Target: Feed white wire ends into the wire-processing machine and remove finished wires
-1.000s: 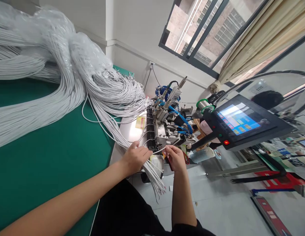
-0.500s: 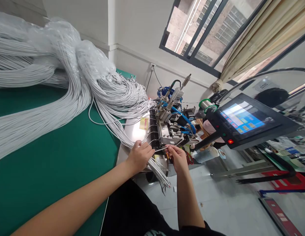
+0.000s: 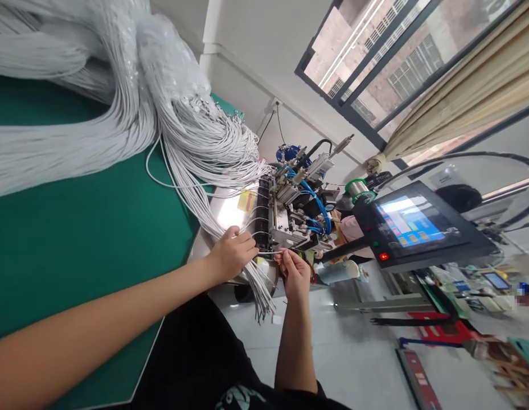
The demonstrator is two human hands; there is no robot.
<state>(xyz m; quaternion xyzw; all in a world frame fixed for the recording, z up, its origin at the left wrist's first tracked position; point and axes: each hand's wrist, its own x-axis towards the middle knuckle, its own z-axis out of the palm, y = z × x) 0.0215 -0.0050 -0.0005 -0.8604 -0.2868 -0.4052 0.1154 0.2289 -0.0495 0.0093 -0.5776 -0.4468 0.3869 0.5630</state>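
Observation:
A single white cable (image 3: 269, 253) runs between my two hands at the front end of a black slotted feed strip (image 3: 261, 213). My left hand (image 3: 232, 254) is closed on this cable, above a loose bundle of white cables (image 3: 259, 293) whose cut ends hang past the table edge. My right hand (image 3: 295, 272) pinches the cable near its tip, with thumb and forefinger together. Just beyond my hands stands a bench machine (image 3: 290, 213) with metal cylinders and blue air tubes. Several other cables lie across the strip toward it.
Thick heaps of white cable (image 3: 213, 134), partly wrapped in clear plastic, cover the green table (image 3: 97, 245) at the back left. A touchscreen panel (image 3: 418, 222) juts out on the right. Behind it is a solder wire spool (image 3: 360, 191). A person's sleeve (image 3: 352, 230) shows behind the machine.
My view has turned, so the scene sits further left and is tilted. Both hands keep hold of the cable, which now lies more level, close against the strip's front end.

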